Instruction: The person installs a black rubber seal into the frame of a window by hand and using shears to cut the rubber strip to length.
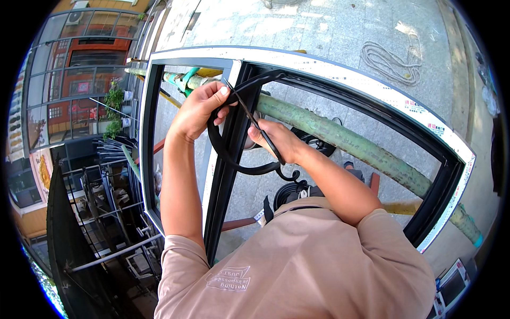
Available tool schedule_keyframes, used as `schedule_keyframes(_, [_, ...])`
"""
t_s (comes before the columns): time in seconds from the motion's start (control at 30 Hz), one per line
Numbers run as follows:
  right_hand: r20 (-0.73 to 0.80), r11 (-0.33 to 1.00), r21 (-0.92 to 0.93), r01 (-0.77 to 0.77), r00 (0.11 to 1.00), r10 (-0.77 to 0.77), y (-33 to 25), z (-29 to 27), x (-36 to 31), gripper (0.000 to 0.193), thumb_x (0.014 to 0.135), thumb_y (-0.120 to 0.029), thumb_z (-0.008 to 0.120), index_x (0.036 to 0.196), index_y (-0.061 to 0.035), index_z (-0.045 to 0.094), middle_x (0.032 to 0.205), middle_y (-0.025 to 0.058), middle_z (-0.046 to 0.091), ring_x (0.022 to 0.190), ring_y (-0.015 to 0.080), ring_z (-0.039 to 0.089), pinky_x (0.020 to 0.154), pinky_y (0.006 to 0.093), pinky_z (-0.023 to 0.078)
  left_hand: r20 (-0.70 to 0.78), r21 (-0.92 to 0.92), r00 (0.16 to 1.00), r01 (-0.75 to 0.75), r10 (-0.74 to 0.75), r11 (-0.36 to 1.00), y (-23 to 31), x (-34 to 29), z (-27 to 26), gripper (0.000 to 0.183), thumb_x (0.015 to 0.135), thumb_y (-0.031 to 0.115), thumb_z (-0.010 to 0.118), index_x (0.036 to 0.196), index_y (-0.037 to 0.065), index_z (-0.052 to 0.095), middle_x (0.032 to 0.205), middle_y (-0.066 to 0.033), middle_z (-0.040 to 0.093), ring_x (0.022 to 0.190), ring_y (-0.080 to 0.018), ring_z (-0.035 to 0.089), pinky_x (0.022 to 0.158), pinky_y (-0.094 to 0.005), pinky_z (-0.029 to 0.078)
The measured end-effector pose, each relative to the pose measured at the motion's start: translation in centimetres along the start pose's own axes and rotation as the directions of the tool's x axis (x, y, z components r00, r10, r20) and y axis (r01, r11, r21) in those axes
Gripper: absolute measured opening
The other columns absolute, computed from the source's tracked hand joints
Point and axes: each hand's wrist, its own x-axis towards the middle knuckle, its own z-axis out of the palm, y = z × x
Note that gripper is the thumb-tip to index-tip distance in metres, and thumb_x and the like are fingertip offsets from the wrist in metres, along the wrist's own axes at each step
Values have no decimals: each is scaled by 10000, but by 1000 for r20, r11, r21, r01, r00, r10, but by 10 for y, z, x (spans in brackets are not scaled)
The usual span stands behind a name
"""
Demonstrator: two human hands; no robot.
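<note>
My left hand [203, 110] is closed, its thumb and fingers pinching a black rubber sealing strip [217, 144] above the frame's middle bar. From there the strip runs in one piece to the frame's far inner edge and hangs in a loop towards my body. Wrapped round a slim dark pointed tool [246, 108], my right hand [277, 140] is just right of the bar. The tool's tip reaches the strip beside my left thumb; whether it is scissors I cannot tell. Under both hands lies a large dark window frame [340, 70] with white protective film.
A green-painted pole [340, 133] passes beneath the frame. Coiled black strip [289, 194] lies close to my waist. Rope [390, 61] is on the paving at far right. Metal racks [114, 196] stand left, before a glazed building front [79, 69].
</note>
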Motion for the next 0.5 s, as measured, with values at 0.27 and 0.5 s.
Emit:
schedule_keyframes(0.27, [26,999,-23,36,999,-35,6,2,1,736,1185,-662,459,971,6,682,835,86,694,836,198,662,824,399,549,-6,-13,1000,6,-6,1000,-1,0,-1,366,1159,397,691,1103,37,660,980,-58,721,665,-75,558,545,-229,440])
schedule_keyframes(0.5, [-19,986,-155,64,998,-67,-7,2,0,709,1193,-661,426,1070,-10,677,863,138,681,845,288,676,832,428,545,33,14,999,-9,9,1000,-5,-2,-2,361,1158,405,691,1107,50,650,999,-56,719,655,-71,556,540,-225,431])
